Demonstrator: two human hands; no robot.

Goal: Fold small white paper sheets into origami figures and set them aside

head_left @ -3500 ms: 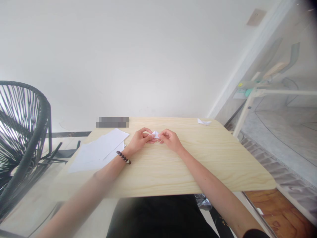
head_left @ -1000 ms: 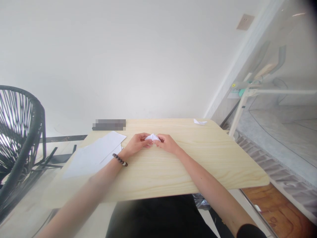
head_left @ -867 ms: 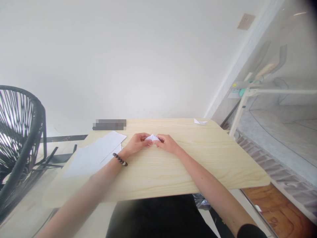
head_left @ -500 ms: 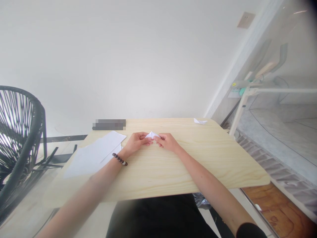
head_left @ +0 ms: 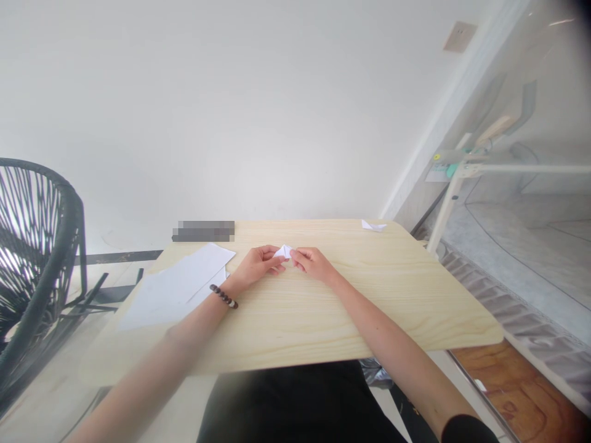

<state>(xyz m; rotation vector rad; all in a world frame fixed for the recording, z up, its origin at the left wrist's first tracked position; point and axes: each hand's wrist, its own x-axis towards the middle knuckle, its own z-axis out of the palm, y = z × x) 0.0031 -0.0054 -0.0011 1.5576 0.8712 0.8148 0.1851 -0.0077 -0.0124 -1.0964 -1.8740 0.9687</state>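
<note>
A small piece of folded white paper (head_left: 284, 251), with a pointed top, is held just above the middle of the table (head_left: 295, 332). My left hand (head_left: 259, 264) grips its left side between thumb and fingers. On the right side, my right hand (head_left: 310, 262) pinches the paper with thumb and forefinger. The fingertips cover the paper's side edges and lower part. A beaded bracelet (head_left: 224, 296) circles my left wrist.
White paper sheets (head_left: 178, 289) lie on the table's left side, partly under my left forearm. A folded paper boat (head_left: 373, 226) rests near the far right corner. At the back left is a dark blurred object (head_left: 203, 232). A woven chair (head_left: 69, 203) stands left of the table.
The folded paper has turned slightly and moved a little right in my fingers. My right thumb has shifted toward the paper's right edge. Both hands still hold it.
</note>
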